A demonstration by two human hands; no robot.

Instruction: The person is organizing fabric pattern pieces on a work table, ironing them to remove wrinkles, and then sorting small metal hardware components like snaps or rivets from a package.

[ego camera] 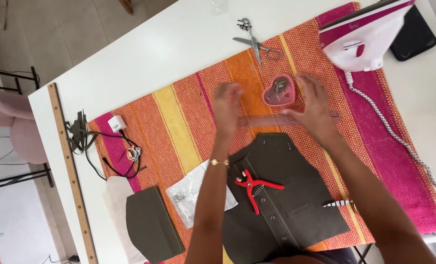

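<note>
My left hand (227, 108) and my right hand (314, 105) hold a clear plastic ruler (271, 120) between them, just above the top edge of a dark olive garment piece (296, 195). The left hand is blurred. A pink heart-shaped pin dish (278, 91) sits just beyond the ruler, beside my right fingers. Red-handled snap pliers (253, 187) lie on the olive fabric, with a black-and-white striped tool (336, 203) to their right.
A striped orange, yellow and pink cloth (178, 117) covers the white table (144, 54). Scissors (255, 45) lie at the back, a white and magenta iron (362, 36) at back right. A wooden ruler (70, 171), black cord, clear bag of snaps (193, 193) and olive pocket piece (152, 225) lie left.
</note>
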